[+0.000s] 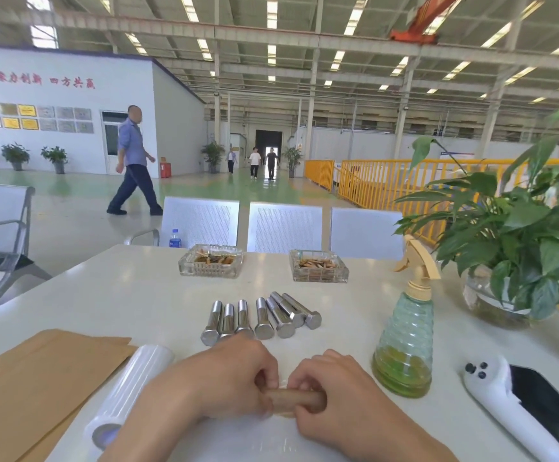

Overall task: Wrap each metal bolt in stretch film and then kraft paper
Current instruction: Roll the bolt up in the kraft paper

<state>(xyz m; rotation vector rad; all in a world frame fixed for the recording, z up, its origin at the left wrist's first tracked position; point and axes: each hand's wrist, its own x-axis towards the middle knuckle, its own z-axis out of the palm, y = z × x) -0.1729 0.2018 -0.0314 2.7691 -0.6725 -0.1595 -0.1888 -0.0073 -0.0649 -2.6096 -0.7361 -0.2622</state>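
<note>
Both my hands hold one bolt wrapped in brown kraft paper [296, 399] just above the table's front. My left hand [234, 381] grips its left end and my right hand [333, 391] grips its right end, fingers curled round it. Several bare metal bolts [261, 318] lie in a row on the white table beyond my hands. A roll of clear stretch film [131, 391] lies to the left of my left hand. Sheets of kraft paper [34, 378] lie flat at the front left.
A green spray bottle [404, 345] stands right of my hands. A white controller [511, 408] and a black phone [551, 408] lie at the front right. Two glass ashtrays [211, 261] sit further back, a potted plant [518, 235] far right. People walk in the hall behind.
</note>
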